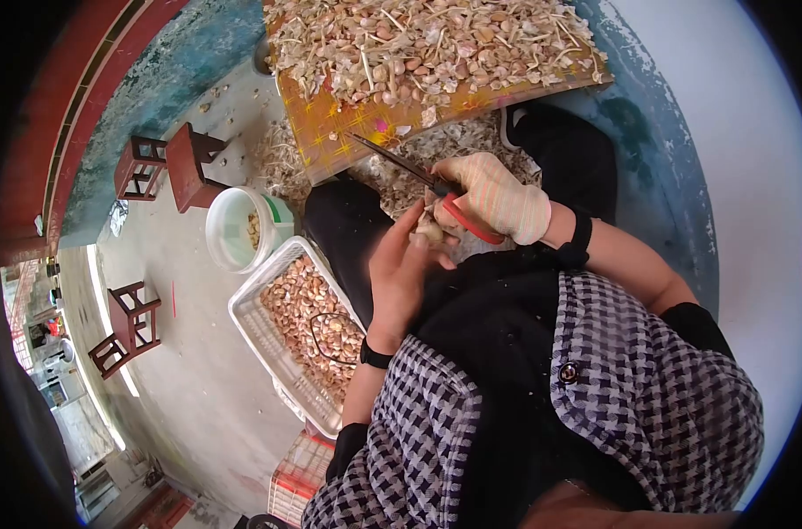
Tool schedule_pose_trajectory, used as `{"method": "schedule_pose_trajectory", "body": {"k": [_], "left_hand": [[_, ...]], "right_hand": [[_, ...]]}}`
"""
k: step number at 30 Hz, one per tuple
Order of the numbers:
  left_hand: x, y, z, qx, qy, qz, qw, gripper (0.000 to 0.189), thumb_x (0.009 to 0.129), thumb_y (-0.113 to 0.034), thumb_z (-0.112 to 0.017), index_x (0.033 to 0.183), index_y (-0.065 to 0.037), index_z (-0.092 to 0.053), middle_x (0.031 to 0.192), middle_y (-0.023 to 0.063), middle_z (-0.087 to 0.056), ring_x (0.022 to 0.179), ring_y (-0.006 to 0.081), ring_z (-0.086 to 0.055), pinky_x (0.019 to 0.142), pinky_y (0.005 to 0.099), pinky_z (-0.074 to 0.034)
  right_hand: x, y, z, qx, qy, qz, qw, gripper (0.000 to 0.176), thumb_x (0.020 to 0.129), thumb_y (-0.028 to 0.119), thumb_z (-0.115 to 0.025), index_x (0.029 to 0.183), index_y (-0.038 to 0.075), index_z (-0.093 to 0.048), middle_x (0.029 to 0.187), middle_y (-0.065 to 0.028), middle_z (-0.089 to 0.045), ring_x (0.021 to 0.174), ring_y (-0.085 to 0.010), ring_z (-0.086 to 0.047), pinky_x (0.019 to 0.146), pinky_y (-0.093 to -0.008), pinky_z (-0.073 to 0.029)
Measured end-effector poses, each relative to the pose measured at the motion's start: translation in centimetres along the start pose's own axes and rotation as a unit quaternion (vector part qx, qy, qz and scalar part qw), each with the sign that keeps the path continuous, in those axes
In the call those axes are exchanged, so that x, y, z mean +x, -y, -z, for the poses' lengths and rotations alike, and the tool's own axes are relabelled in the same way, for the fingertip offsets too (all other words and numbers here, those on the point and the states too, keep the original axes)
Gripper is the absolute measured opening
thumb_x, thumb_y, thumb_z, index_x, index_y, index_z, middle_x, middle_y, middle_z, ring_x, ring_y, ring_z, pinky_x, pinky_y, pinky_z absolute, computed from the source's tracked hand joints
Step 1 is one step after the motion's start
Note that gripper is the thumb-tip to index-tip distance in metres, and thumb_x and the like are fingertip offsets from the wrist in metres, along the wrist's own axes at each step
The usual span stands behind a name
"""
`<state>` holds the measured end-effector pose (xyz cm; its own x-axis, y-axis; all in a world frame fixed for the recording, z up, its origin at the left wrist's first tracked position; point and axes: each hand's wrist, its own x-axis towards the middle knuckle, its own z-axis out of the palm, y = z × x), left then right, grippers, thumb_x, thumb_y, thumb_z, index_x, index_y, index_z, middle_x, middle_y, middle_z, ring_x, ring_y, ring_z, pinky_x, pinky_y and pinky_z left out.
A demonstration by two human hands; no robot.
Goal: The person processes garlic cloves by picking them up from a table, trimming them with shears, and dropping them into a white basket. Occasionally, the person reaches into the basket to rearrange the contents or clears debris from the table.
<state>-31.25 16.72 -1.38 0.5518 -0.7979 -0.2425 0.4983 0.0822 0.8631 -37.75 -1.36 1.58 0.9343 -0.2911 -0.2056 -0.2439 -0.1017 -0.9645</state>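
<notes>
My bare left hand (397, 275) is closed around a pale garlic bulb (429, 229) in front of my lap, its fingers partly covering it. On my right hand (503, 198) is a light striped knit glove, and its fingers are wrapped round the red handle of a pair of scissors (399, 161). The dark blades point up and left, towards the edge of the table. Both hands are close together, with the scissor handle right beside the garlic. Just beyond them, the patterned yellow table (326, 141) carries a heap of garlic cloves, dry stems and skins (436, 48).
A white plastic basket (253, 309) full of loose cloves (308, 317) stands left of my knee. Behind it is a white bucket (229, 231) with some cloves inside. Small wooden stools (189, 167) stand farther left. Skins and stems (458, 141) litter the floor under the table.
</notes>
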Motion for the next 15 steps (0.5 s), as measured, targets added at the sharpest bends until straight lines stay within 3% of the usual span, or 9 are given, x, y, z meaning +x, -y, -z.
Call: {"method": "schedule_pose_trajectory", "body": {"k": [1, 3, 5, 7, 8, 11, 12, 14, 15], "left_hand": [[-0.1, 0.3, -0.4, 0.002, 0.005, -0.011, 1.000, 0.045, 0.102, -0.022, -0.043, 0.135, 0.007, -0.042, 0.112, 0.0174, -0.060, 0.084, 0.0218, -0.063, 0.071, 0.0301, -0.054], [0.0, 0.3, 0.0, -0.022, 0.028, -0.005, 0.999, 0.042, 0.100, -0.017, -0.044, 0.134, 0.007, -0.039, 0.122, 0.0197, -0.054, 0.091, 0.0263, -0.063, 0.080, 0.0344, -0.055], [0.9, 0.1, 1.0, -0.159, 0.015, 0.043, 0.986, 0.035, 0.097, -0.010, -0.047, 0.128, 0.006, -0.044, 0.121, 0.0194, -0.054, 0.089, 0.0258, -0.063, 0.077, 0.0336, -0.055], [1.6, 0.3, 1.9, -0.277, 0.003, 0.076, 0.958, 0.025, 0.092, -0.001, -0.051, 0.116, 0.003, -0.052, 0.114, 0.0173, -0.058, 0.083, 0.0220, -0.062, 0.070, 0.0308, -0.052], [2.0, 0.7, 2.1, -0.237, 0.002, 0.063, 0.969, 0.025, 0.092, -0.003, -0.052, 0.116, 0.003, -0.053, 0.110, 0.0161, -0.059, 0.082, 0.0203, -0.061, 0.068, 0.0289, -0.050], [2.0, 1.3, 2.6, -0.158, -0.046, 0.046, 0.985, 0.022, 0.093, -0.008, -0.052, 0.113, 0.001, -0.056, 0.092, 0.0110, -0.062, 0.073, 0.0144, -0.058, 0.054, 0.0245, -0.044], [1.9, 0.8, 2.5, -0.184, -0.071, 0.073, 0.978, 0.019, 0.095, -0.012, -0.051, 0.109, 0.001, -0.056, 0.081, 0.0078, -0.059, 0.054, 0.0102, -0.050, 0.041, 0.0215, -0.036], [1.1, 0.1, 3.5, -0.183, -0.066, 0.088, 0.977, 0.026, 0.100, -0.022, -0.045, 0.108, 0.001, -0.055, 0.073, 0.0052, -0.056, 0.040, 0.0070, -0.036, 0.033, 0.0197, -0.025], [0.8, -0.3, 4.0, -0.174, -0.101, 0.075, 0.977, 0.030, 0.101, -0.026, -0.042, 0.108, 0.001, -0.055, 0.071, 0.0050, -0.055, 0.038, 0.0066, -0.032, 0.032, 0.0198, -0.024]], "right_hand": [[0.3, -0.3, 0.0, -0.083, -0.035, 0.037, 0.995, 0.021, 0.076, 0.011, -0.071, 0.091, -0.002, -0.064, 0.069, -0.0054, -0.062, 0.060, -0.0088, -0.059, 0.053, -0.0243, -0.046], [0.6, -1.2, -0.1, 0.027, -0.052, 0.007, 0.998, 0.021, 0.076, 0.011, -0.070, 0.091, -0.002, -0.064, 0.069, -0.0052, -0.062, 0.060, -0.0087, -0.059, 0.054, -0.0243, -0.047], [0.3, -0.3, 0.0, 0.150, -0.045, -0.065, 0.985, 0.019, 0.076, 0.011, -0.068, 0.090, -0.001, -0.063, 0.069, -0.0049, -0.062, 0.061, -0.0086, -0.058, 0.054, -0.0243, -0.046], [0.2, -0.3, -0.2, 0.157, -0.052, -0.053, 0.985, 0.018, 0.077, 0.011, -0.068, 0.089, -0.001, -0.063, 0.069, -0.0045, -0.062, 0.060, -0.0086, -0.057, 0.053, -0.0244, -0.045], [0.2, -0.2, -0.2, 0.161, -0.051, -0.045, 0.985, 0.018, 0.077, 0.011, -0.068, 0.089, -0.001, -0.063, 0.069, -0.0043, -0.062, 0.059, -0.0086, -0.056, 0.053, -0.0245, -0.045], [0.7, -1.4, 0.3, -0.049, -0.029, -0.074, 0.996, 0.015, 0.079, 0.006, -0.065, 0.092, -0.002, -0.061, 0.072, -0.0012, -0.057, 0.060, -0.0072, -0.051, 0.054, -0.0258, -0.043], [0.9, -2.9, 0.3, -0.119, -0.038, -0.037, 0.991, 0.017, 0.078, 0.007, -0.065, 0.091, -0.003, -0.061, 0.071, -0.0014, -0.057, 0.059, -0.0082, -0.051, 0.053, -0.0267, -0.043], [0.6, -5.0, 1.2, -0.296, -0.021, 0.000, 0.955, 0.020, 0.078, 0.009, -0.065, 0.093, -0.004, -0.062, 0.072, -0.0031, -0.058, 0.060, -0.0099, -0.052, 0.055, -0.0267, -0.044], [0.3, -6.6, 1.7, -0.254, -0.004, -0.030, 0.967, 0.019, 0.078, 0.008, -0.065, 0.093, -0.004, -0.062, 0.071, -0.0031, -0.058, 0.060, -0.0097, -0.053, 0.055, -0.0263, -0.044]]}}
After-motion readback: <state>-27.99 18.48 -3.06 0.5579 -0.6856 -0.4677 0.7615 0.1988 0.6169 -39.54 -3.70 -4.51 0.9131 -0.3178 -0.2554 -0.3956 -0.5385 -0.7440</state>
